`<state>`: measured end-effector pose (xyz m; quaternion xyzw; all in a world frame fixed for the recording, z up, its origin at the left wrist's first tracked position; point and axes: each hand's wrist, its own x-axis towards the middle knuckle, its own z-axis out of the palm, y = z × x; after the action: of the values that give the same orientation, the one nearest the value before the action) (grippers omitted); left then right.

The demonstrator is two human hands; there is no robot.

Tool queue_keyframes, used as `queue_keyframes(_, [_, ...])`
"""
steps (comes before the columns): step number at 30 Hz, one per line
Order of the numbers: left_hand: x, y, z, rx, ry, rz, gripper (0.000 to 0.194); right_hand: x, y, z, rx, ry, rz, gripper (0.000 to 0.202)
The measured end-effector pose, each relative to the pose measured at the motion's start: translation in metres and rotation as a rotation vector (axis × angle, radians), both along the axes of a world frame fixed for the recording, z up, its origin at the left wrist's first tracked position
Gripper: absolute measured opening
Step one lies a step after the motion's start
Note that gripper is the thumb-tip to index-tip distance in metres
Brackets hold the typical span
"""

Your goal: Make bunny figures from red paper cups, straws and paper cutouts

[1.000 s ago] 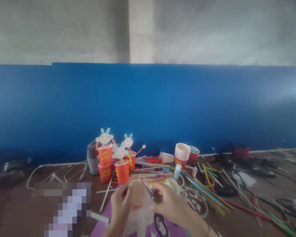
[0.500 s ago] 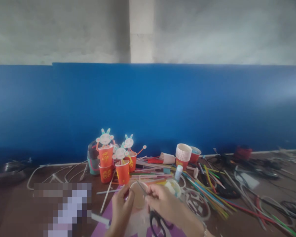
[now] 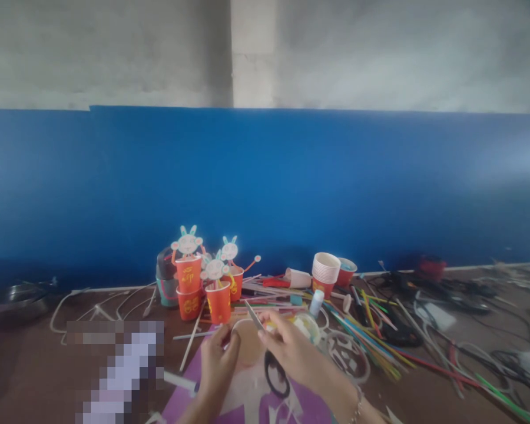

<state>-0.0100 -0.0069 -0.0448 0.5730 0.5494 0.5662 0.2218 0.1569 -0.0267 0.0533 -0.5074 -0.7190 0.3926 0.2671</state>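
Note:
My right hand [image 3: 287,344] grips a pair of scissors [image 3: 277,377]. Their blade points up and left past my fingertips, and the black handle loop hangs below the hand. Thumb and fingers of my left hand [image 3: 219,356] are pinched together; whatever is between them is too small to make out. Between the hands is a round tan piece [image 3: 249,344] with a pale rim, its left edge right by my left fingertips. Beneath lies a purple sheet [image 3: 181,406] with pale cut shapes.
Red paper cups [image 3: 218,303] with rabbit-faced figures stand ahead on the left. A stack of paper cups [image 3: 325,271], a glue stick [image 3: 317,302] and a roll of clear tape [image 3: 307,327] are to the right. Colored sticks [image 3: 366,338] and cables [image 3: 477,335] spread across the table.
My right hand and the scissors have moved up and slightly forward, away from the round tan piece. The left hand stays nearly in place. The whole view has shifted slightly.

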Motion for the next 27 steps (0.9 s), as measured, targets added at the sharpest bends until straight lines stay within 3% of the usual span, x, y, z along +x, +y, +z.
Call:
queue_keyframes(7, [-0.001, 0.001, 0.001, 0.025, -0.061, -0.058, 0.032, 0.001, 0.004, -0.009, -0.245, 0.199, 0.010, 0.038])
queue_keyframes(12, [-0.002, 0.004, -0.003, 0.022, -0.050, -0.037, 0.032, 0.000, 0.001, -0.006, -0.292, 0.247, 0.100, 0.044])
queue_keyframes(21, [0.001, 0.000, 0.007, 0.023, -0.076, -0.076, 0.032, 0.003, -0.003, -0.001, -0.041, -0.033, 0.114, 0.029])
queue_keyframes(27, [0.001, 0.000, 0.004, 0.028, -0.053, -0.099, 0.032, -0.003, -0.004, -0.007, 0.119, -0.316, -0.107, 0.022])
